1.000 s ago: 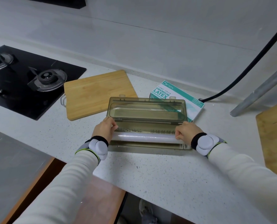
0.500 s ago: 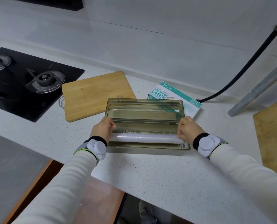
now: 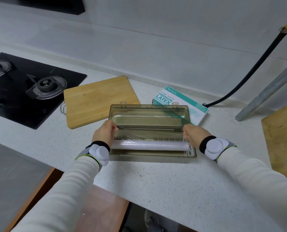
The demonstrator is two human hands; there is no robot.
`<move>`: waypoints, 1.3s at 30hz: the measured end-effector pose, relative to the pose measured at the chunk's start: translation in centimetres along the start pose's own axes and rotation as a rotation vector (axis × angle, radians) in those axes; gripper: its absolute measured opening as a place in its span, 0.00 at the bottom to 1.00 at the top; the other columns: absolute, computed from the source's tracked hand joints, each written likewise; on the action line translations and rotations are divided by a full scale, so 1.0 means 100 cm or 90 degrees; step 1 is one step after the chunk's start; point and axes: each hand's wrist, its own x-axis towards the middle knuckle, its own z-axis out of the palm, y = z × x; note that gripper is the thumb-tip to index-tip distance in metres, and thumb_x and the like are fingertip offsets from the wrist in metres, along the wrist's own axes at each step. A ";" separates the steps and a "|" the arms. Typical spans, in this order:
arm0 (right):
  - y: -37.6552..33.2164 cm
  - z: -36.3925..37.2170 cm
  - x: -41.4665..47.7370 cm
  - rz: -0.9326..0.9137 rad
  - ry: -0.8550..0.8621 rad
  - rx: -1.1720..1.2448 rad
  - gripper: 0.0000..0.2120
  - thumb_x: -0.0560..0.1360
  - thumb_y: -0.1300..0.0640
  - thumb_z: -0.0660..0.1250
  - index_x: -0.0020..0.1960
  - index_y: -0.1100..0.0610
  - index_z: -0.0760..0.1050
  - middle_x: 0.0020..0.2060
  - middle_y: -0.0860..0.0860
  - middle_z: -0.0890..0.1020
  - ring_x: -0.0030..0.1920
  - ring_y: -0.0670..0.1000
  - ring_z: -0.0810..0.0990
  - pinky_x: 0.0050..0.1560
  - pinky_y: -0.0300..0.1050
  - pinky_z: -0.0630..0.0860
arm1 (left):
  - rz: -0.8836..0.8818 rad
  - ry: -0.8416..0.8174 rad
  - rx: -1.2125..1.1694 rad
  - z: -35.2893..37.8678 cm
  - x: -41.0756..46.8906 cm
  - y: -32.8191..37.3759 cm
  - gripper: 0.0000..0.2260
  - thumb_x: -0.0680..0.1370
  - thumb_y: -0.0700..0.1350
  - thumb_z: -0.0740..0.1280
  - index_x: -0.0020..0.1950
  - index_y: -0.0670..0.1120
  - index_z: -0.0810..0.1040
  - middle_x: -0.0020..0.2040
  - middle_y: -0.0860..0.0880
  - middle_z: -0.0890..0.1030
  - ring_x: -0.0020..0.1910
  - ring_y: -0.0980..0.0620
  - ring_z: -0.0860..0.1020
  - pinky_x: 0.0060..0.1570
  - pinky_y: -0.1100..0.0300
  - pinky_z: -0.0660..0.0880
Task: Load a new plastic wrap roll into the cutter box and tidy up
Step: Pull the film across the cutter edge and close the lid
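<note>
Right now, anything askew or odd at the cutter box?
One thing: the film drawn up from the plastic wrap roll, held by the left hand and right hand, is wrinkled and bunched near its left side. The roll lies level in the cutter box. Nothing spilled or broken shows.

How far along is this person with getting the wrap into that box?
Done: the plastic wrap roll lies in the cutter box. In hand: the left hand and right hand seem to pinch the film, drawn from the roll toward the hinge. Left: the lid stands open, so closing and tidying remain.
</note>
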 end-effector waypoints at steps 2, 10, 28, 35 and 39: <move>0.000 -0.001 0.002 0.002 0.002 -0.012 0.05 0.78 0.62 0.57 0.45 0.56 0.64 0.44 0.52 0.70 0.42 0.52 0.69 0.43 0.45 0.69 | -0.018 -0.005 0.004 -0.001 0.002 0.000 0.07 0.81 0.45 0.58 0.53 0.44 0.73 0.48 0.45 0.81 0.44 0.41 0.78 0.45 0.52 0.75; 0.005 0.001 0.006 0.010 -0.001 -0.025 0.03 0.80 0.59 0.56 0.50 0.59 0.66 0.48 0.58 0.79 0.43 0.56 0.76 0.45 0.47 0.74 | -0.012 -0.002 0.065 0.000 0.012 0.003 0.08 0.81 0.47 0.56 0.53 0.44 0.70 0.39 0.45 0.78 0.36 0.43 0.75 0.34 0.56 0.70; 0.015 -0.003 0.022 0.031 0.010 0.026 0.05 0.79 0.56 0.57 0.46 0.55 0.65 0.46 0.57 0.80 0.46 0.57 0.78 0.48 0.51 0.76 | -0.043 -0.054 0.028 0.002 0.036 0.009 0.07 0.81 0.45 0.56 0.54 0.43 0.70 0.44 0.43 0.81 0.42 0.42 0.78 0.42 0.50 0.77; 0.018 -0.005 0.031 0.019 -0.009 0.028 0.05 0.79 0.57 0.57 0.44 0.55 0.65 0.47 0.56 0.80 0.47 0.56 0.78 0.47 0.47 0.74 | -0.010 -0.017 0.154 0.007 0.046 0.007 0.09 0.80 0.48 0.60 0.53 0.43 0.75 0.65 0.45 0.68 0.63 0.40 0.66 0.36 0.52 0.72; 0.018 -0.006 0.035 0.014 -0.007 0.013 0.04 0.79 0.56 0.58 0.47 0.55 0.69 0.48 0.56 0.81 0.48 0.56 0.78 0.49 0.47 0.74 | -0.027 -0.066 0.175 0.008 0.054 0.005 0.08 0.80 0.47 0.61 0.54 0.44 0.74 0.75 0.45 0.57 0.70 0.35 0.64 0.43 0.49 0.75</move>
